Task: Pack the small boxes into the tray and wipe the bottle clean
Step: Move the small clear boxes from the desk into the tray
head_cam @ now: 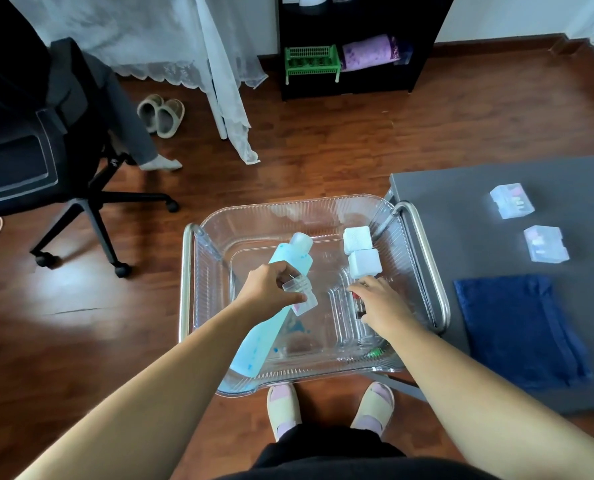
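Note:
A clear ribbed plastic tray [323, 206] sits on a metal-framed stand. Inside it lies a long light-blue bottle [271, 327] with a translucent cap, tilted from lower left to upper right. Two small white boxes [357, 239] [364, 263] rest at the tray's right side. My left hand [271, 287] holds a small clear box [300, 294] above the bottle. My right hand [382, 303] is down in the tray on a small box with red and dark contents, mostly hidden under the fingers. Two more small clear boxes [512, 200] [546, 244] lie on the grey table.
A folded dark blue cloth [517, 327] lies on the grey table [479, 209] right of the tray. A black office chair [46, 150] stands at left. A black shelf with a green basket [312, 62] is at the back. Slippers and wooden floor lie beyond.

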A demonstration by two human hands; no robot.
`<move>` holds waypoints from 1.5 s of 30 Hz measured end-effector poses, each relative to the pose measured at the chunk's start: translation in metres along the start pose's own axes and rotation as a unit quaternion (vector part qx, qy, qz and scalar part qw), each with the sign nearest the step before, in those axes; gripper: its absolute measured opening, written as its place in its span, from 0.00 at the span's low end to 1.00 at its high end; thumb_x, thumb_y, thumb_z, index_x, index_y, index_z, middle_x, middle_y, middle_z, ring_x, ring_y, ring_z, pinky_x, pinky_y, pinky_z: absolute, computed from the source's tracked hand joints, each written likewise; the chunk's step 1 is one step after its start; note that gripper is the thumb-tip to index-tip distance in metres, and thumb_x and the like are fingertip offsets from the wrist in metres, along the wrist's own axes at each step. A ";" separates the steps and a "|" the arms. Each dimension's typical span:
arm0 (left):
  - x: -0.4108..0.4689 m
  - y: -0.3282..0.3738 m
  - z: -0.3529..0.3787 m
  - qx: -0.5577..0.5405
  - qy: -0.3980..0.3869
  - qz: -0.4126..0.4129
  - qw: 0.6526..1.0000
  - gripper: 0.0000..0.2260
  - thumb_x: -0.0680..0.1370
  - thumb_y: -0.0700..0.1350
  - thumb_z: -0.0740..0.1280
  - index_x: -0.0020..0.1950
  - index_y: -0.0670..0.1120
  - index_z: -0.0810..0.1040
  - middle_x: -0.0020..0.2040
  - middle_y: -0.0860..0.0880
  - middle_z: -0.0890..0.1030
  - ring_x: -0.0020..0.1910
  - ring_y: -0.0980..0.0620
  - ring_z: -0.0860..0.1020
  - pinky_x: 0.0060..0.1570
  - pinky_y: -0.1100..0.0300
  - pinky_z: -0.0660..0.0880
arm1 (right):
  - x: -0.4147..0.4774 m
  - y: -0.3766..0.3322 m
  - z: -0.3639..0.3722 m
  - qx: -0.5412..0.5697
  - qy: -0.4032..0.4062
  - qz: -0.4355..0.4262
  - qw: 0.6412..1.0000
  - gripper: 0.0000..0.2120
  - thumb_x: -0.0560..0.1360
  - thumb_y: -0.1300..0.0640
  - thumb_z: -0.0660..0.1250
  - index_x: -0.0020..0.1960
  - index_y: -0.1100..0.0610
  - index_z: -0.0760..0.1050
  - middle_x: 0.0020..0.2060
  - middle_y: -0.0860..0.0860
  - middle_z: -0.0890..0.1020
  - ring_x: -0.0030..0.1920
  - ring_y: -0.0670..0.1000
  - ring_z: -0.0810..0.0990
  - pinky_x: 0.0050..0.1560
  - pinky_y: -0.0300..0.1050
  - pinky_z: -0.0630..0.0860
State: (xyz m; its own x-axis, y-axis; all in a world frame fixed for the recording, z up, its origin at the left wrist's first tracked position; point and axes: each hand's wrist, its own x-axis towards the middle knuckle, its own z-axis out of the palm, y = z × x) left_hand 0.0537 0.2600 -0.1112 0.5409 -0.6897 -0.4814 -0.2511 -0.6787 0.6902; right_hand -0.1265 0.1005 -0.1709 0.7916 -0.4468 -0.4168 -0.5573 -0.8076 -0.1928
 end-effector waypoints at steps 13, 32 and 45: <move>-0.002 0.006 0.005 0.004 -0.012 0.004 1.000 0.15 0.68 0.46 0.78 0.51 0.52 0.78 0.46 0.54 0.80 0.44 0.55 0.78 0.39 0.72 0.72 | 0.001 0.007 -0.002 0.010 0.039 -0.008 0.999 0.25 0.72 0.71 0.60 0.66 0.55 0.71 0.64 0.52 0.72 0.64 0.53 0.70 0.59 0.50 0.74; 0.013 0.071 0.044 -0.043 -0.027 0.055 0.997 0.15 0.72 0.38 0.74 0.58 0.42 0.80 0.45 0.46 0.79 0.37 0.55 0.74 0.39 0.71 0.71 | -0.042 0.026 -0.151 0.151 0.218 -0.002 0.964 0.14 0.73 0.58 0.70 0.58 0.55 0.76 0.57 0.51 0.76 0.55 0.52 0.77 0.56 0.47 0.74; 0.056 0.054 0.128 -0.097 0.011 -0.101 0.990 0.09 0.69 0.45 0.78 0.42 0.48 0.78 0.37 0.54 0.77 0.36 0.56 0.74 0.34 0.66 0.70 | -0.053 0.072 -0.117 0.405 0.146 0.072 0.899 0.07 0.70 0.50 0.72 0.48 0.47 0.78 0.38 0.47 0.82 0.39 0.47 0.80 0.47 0.47 0.81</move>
State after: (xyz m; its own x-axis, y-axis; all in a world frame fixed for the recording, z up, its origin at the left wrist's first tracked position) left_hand -0.0321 0.1521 -0.1697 0.5825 -0.5372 -0.6100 0.0223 -0.7396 0.6726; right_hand -0.1791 0.0212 -0.0582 0.6619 -0.7025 -0.2615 -0.5658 -0.2394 -0.7891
